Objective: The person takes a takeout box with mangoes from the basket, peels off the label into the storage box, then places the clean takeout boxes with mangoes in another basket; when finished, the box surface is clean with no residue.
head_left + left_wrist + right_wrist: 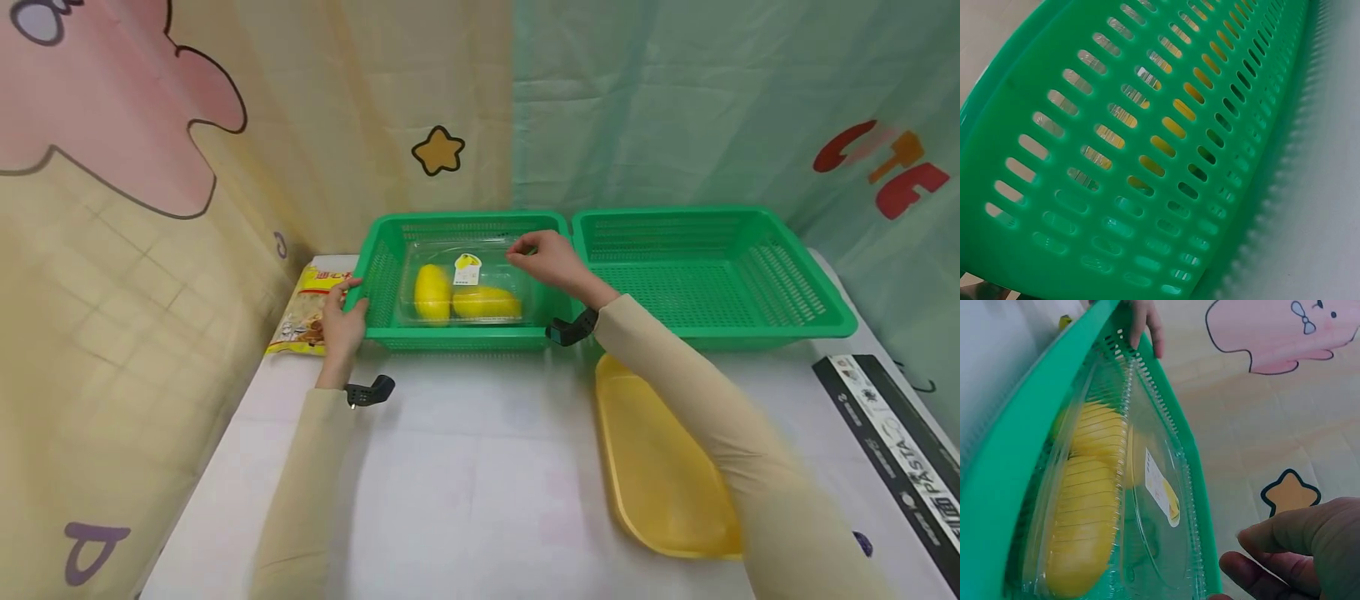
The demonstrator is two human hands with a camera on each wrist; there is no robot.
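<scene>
My left hand point(343, 323) grips the left rim of a green perforated basket point(457, 333), its fingers over the edge. Inside this basket lies a clear plastic clamshell box point(417, 257) with its lid down and a white label point(467, 270) on top. Through the plastic show two yellow fruits that look like mangoes, one upright in view point(432, 292) and one lying sideways point(486, 303). Above the right end of the box hovers my right hand point(551, 261), fingers bent loosely. The right wrist view shows nothing between its thumb and fingers point(1272, 575).
A second green basket point(712, 287) stands right beside the first. In front of it lies a yellow tray point(660, 467), partly under my right forearm. A yellow-and-red food bag point(303, 317) is at the far left, and a long black pasta box point(892, 450) at the right edge.
</scene>
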